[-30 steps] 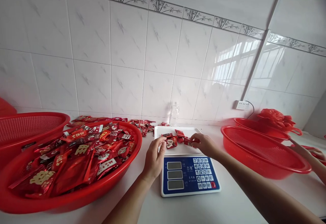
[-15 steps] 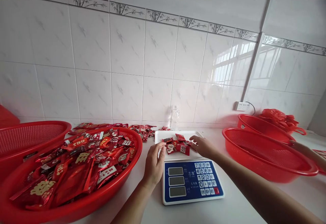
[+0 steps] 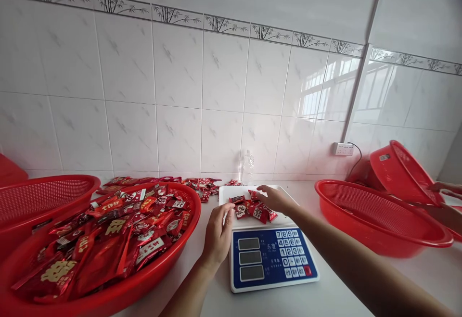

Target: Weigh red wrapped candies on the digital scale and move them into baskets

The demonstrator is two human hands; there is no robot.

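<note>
One bottle (image 3: 248, 168) (clear) behind the scale (image 3: 269, 254)

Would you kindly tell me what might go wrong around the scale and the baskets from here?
The left hand is right at the edge of the white tray; leaning on it could skew the reading on the scale. The packets heaped in the left basket might spill if its rim is knocked. A co-worker's hand is at a tilted basket, which could bump the front basket.
</note>
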